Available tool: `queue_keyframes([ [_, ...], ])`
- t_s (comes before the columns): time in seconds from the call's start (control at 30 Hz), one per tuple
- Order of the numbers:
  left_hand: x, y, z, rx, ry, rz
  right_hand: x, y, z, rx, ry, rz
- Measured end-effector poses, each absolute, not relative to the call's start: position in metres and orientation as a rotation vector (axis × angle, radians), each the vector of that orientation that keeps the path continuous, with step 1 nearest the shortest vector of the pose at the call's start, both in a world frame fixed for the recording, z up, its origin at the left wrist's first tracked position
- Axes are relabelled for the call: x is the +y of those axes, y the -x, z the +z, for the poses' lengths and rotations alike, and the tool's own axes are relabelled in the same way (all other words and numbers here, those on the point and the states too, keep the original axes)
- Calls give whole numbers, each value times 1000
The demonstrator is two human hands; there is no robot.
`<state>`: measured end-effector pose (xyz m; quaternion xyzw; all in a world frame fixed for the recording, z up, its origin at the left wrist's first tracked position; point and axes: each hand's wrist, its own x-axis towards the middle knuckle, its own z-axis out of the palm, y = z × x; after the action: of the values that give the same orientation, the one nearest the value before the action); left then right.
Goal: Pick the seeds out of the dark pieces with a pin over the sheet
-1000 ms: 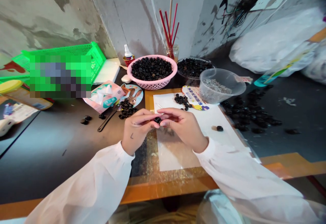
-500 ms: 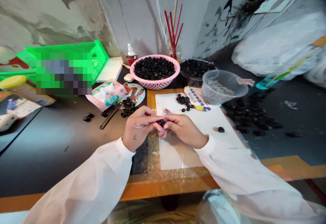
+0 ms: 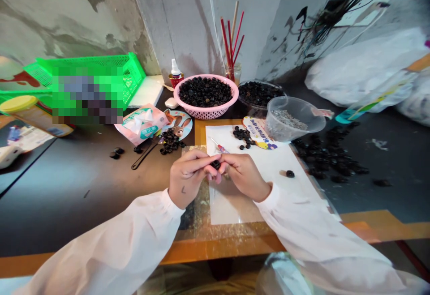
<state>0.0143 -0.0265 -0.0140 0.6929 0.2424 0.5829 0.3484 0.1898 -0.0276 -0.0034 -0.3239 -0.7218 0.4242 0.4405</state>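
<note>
"What are we holding?"
"One black cap (image 3: 215,164), clamped between our left hand (image 3: 187,177) and right hand (image 3: 247,176), which meet over the left edge of the white paper (image 3: 238,205)."
"And our red tool (image 3: 221,148)?"
"It lies on the paper, just beyond our right hand."

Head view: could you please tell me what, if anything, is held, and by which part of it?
A black piece, held by its edge between the left hand and right hand; exact contacts are hidden.
</note>
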Motion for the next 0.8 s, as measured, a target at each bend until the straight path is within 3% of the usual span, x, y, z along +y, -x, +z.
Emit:
queue_keyframes([
  [0.23, -30, -21, -7, 746, -1778, 1545, -31, -186, 3, -1807, 834, 907],
  [0.47, -26, -17, -2, 920, -1837, 1629, -30, -189, 9, -1871, 718, 1169],
  [0.8, -29, -17, 4, 630, -1860, 1597, -31, -192, 7, -1933, 567, 1160],
])
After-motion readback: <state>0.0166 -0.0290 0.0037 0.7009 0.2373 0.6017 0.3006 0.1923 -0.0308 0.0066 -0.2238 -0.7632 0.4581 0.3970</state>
